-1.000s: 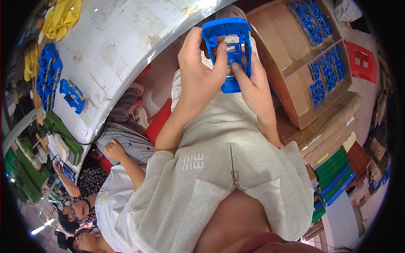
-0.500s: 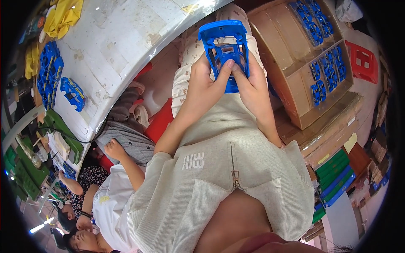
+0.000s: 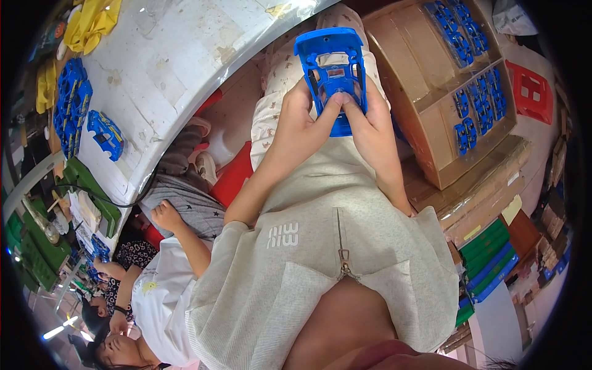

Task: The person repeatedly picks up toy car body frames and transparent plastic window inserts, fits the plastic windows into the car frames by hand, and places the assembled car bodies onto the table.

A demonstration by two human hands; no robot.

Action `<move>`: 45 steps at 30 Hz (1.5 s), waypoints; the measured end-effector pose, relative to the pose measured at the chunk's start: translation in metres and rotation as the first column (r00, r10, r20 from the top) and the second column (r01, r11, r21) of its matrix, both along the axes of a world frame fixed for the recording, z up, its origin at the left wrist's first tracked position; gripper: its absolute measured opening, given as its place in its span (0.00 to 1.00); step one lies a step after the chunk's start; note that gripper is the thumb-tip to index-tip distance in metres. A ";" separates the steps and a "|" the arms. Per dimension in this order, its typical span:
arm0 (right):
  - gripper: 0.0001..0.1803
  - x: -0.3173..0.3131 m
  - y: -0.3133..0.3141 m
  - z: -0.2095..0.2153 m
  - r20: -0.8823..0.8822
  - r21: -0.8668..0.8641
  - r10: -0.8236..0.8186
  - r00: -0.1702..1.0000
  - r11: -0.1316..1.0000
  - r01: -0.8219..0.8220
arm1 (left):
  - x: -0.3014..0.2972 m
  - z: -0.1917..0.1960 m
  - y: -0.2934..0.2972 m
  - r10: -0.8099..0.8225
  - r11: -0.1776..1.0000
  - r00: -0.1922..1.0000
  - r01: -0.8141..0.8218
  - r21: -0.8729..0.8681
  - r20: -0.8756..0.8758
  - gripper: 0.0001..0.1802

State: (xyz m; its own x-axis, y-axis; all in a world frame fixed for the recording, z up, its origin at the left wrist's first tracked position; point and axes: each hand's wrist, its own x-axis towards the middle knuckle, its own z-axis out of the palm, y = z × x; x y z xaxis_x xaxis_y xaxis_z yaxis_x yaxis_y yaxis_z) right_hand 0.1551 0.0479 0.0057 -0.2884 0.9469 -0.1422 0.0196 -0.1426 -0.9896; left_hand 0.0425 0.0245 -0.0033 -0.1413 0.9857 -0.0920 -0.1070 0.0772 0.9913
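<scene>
A blue plastic toy car body shell (image 3: pixel 328 42) is held up above my lap, its hollow inside and window openings facing me. My left hand (image 3: pixel 302 118) grips its left side, and my right hand (image 3: pixel 372 123) grips its right side. Both thumbs press together on the middle of the near part of the shell. The other fingers are mostly hidden behind it.
On the left, a white worktable (image 3: pixel 166 68) bears a pile of blue car shells (image 3: pixel 69 111) and one separate shell (image 3: pixel 106 134). A divided cardboard box (image 3: pixel 425 123) with blue shells stands right, near a red stool (image 3: pixel 528 92). Co-workers sit at lower left.
The car shell and both my hands have shifted very slightly to the right, and my grip stays the same. A co-worker's arm at the lower left has moved a little.
</scene>
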 end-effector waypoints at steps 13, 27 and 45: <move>0.11 -0.001 0.001 -0.006 -0.006 -0.004 0.010 1.000 1.000 -0.010 | -0.001 -0.003 -0.003 0.011 1.000 1.000 -0.011 -0.021 0.018 0.13; 0.09 0.002 0.002 -0.001 -0.017 -0.046 0.066 0.998 0.997 -0.067 | -0.002 -0.009 -0.004 -0.052 0.998 0.998 0.053 -0.037 0.029 0.13; 0.11 -0.002 -0.002 -0.008 -0.008 -0.005 0.004 1.000 1.000 -0.004 | -0.001 -0.006 -0.011 -0.066 0.996 0.991 0.072 -0.047 0.114 0.23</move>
